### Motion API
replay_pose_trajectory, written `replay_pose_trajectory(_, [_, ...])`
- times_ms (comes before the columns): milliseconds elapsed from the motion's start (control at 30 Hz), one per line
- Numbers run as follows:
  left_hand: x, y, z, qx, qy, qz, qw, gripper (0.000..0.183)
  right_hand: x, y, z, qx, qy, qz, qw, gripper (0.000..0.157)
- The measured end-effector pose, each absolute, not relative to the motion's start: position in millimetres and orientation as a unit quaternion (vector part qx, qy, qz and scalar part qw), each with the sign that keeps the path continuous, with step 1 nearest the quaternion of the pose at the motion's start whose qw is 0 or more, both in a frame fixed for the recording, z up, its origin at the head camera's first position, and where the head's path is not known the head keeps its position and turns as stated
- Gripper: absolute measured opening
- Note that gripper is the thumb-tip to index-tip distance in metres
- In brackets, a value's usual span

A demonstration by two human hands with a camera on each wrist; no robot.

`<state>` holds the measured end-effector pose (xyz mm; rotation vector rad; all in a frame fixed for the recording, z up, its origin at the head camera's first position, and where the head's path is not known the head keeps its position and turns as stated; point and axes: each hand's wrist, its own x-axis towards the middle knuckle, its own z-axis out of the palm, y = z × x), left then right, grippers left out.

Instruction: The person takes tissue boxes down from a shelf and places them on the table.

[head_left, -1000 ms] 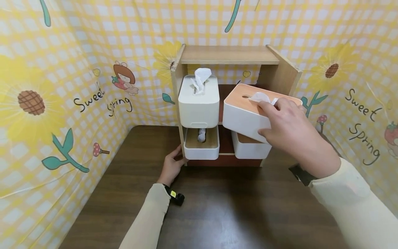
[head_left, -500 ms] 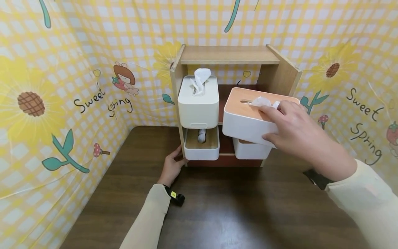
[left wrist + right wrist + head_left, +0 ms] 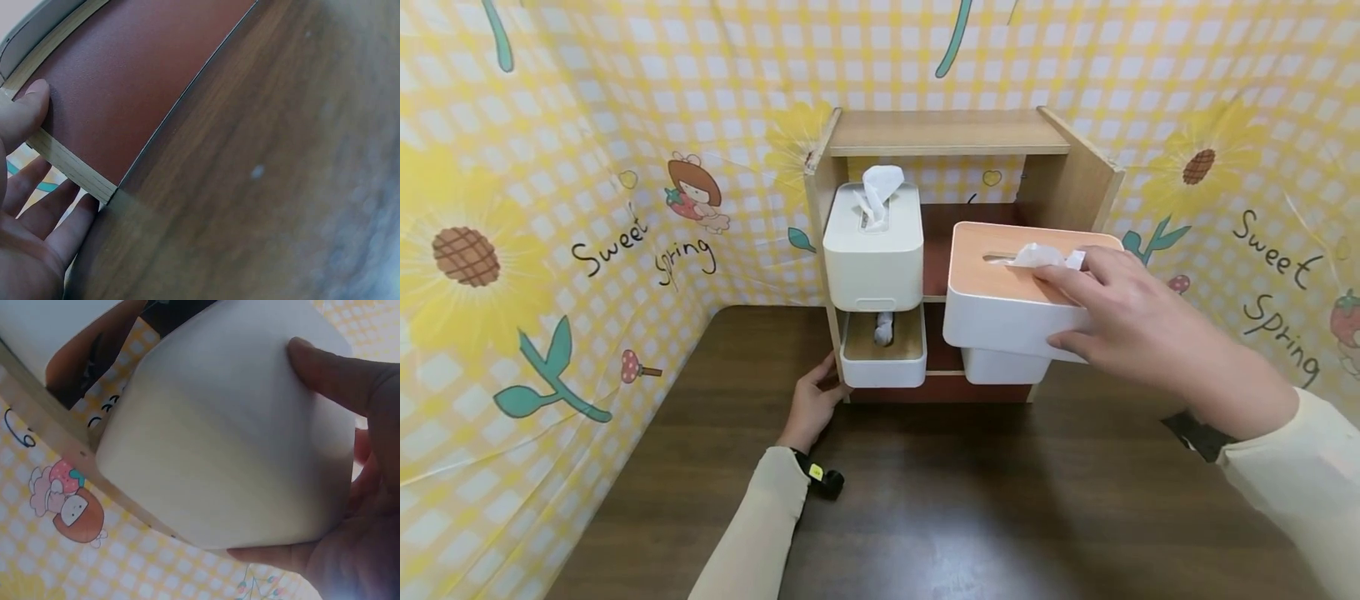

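My right hand (image 3: pixel 1138 304) grips the right end of a white tissue box (image 3: pixel 1000 317) with a wood-coloured lid and a tissue poking from its slot. In the right wrist view, the thumb presses one white face of the box (image 3: pixel 225 437). The box is held in front of the shelf's right side, overlapping a lower white box (image 3: pixel 1006 367). My left hand (image 3: pixel 814 404) holds the lower front corner of the wooden shelf's (image 3: pixel 951 132) left side panel. In the left wrist view, its thumb (image 3: pixel 34 103) lies inside the panel edge (image 3: pixel 78 165) and the fingers outside.
A cream tissue box (image 3: pixel 874 271) stands on the upper left of the shelf, jutting forward. Beneath it sits a white box (image 3: pixel 883 372) with a wooden lid. The shelf stands on a dark wooden table (image 3: pixel 925 500), before a yellow checked cloth (image 3: pixel 760 67).
My right hand has moved right and slightly down with the tissue box, which is now more level and covers more of the lower box. The left hand keeps its hold on the shelf.
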<state>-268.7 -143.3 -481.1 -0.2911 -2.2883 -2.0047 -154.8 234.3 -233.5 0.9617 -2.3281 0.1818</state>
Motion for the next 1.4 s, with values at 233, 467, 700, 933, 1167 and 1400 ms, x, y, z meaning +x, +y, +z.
replay_pose_trajectory(233, [-278.8, -151.7, -495.3, -0.088, -0.735, -0.670, 0.053, 0.064, -158.2, 239.1, -230.1, 0.402, -0.862, 0.067, 0.302, 0.079])
replay_pose_trajectory(467, [-290.0, -154.7, -508.7, -0.092, -0.737, -0.665, 0.076, 0.064, -161.0, 244.7, -228.2, 0.414, -0.858, 0.076, 0.293, 0.083])
replay_pose_trajectory(700, [-289.9, -152.6, -513.1, -0.089, -0.746, -0.655, 0.078, 0.064, -161.0, 252.9, -230.1, 0.420, -0.858, 0.078, 0.285, 0.064])
replay_pose_trajectory(933, [-289.3, -148.9, -510.9, -0.085, -0.745, -0.659, 0.068, 0.063, -158.2, 258.9, -229.4, 0.420, -0.862, 0.066, 0.277, 0.085])
replay_pose_trajectory(1167, [-289.0, -146.5, -510.0, -0.094, -0.732, -0.672, 0.059, 0.064, -155.3, 265.1, -229.3, 0.412, -0.867, 0.062, 0.272, 0.079])
replay_pose_trajectory(1400, [-290.6, -144.2, -513.3, -0.097, -0.744, -0.658, 0.068, 0.063, -155.2, 269.5, -232.4, 0.422, -0.861, 0.065, 0.275, 0.067])
